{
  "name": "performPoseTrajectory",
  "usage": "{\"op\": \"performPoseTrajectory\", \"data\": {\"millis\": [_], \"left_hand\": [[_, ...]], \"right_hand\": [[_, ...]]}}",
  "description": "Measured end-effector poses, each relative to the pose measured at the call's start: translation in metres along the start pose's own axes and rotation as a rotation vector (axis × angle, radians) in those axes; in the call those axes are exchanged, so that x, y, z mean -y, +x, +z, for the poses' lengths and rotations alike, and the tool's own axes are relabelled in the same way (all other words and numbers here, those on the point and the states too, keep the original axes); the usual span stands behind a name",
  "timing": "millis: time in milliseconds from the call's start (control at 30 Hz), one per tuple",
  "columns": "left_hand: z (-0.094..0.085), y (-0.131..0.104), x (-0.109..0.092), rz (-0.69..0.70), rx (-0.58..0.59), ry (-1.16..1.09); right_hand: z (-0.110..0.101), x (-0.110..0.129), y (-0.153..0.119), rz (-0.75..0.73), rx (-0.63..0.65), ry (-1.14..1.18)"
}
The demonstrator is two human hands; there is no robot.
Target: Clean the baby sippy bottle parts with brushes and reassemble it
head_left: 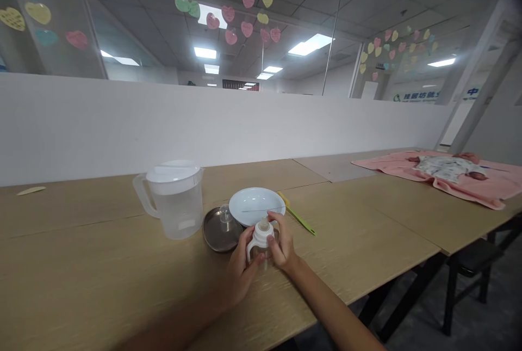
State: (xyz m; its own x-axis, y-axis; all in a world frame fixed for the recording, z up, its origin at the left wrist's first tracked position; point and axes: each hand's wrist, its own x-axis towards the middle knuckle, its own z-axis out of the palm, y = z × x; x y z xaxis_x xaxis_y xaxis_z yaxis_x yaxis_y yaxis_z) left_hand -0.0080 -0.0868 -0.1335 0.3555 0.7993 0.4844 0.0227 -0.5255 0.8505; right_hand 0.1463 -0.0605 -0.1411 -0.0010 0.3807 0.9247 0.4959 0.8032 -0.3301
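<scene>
A baby bottle (263,235) with a white collar, white handles and a clear nipple is held upright between both hands, just in front of a white bowl (256,198). My left hand (243,266) wraps round its lower left side and handle. On the other side, my right hand (284,243) closes on the collar, a finger reaching up beside the nipple. A metal tray (216,236) lies left of the bowl, with a small clear cap (224,213) on it. Behind the bowl's right edge lies a green-handled brush (300,221).
A lidded clear pitcher (179,204) stands left of the tray. At the far right a doll (448,167) lies on a pink cloth (485,191). A white partition (122,128) runs behind the table; a black stool (475,257) stands at the right.
</scene>
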Motion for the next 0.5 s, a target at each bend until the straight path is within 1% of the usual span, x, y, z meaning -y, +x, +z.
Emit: {"op": "performPoseTrajectory", "data": {"millis": [133,233,367,500], "left_hand": [[0.0,0.0009,0.0036,0.007,-0.024,-0.013],[0.0,0.0006,0.0058,0.001,-0.036,0.0],[0.0001,-0.0006,0.0055,-0.006,0.018,-0.008],[0.0001,-0.0007,0.007,-0.02,0.047,-0.059]], "right_hand": [[-0.0014,-0.0008,-0.0015,0.026,0.006,-0.012],[-0.0021,-0.0005,-0.0021,0.01,-0.001,-0.035],[0.0004,-0.0005,-0.003,0.0,-0.043,-0.083],[0.0044,-0.0001,-0.0045,0.052,-0.062,-0.105]]}}
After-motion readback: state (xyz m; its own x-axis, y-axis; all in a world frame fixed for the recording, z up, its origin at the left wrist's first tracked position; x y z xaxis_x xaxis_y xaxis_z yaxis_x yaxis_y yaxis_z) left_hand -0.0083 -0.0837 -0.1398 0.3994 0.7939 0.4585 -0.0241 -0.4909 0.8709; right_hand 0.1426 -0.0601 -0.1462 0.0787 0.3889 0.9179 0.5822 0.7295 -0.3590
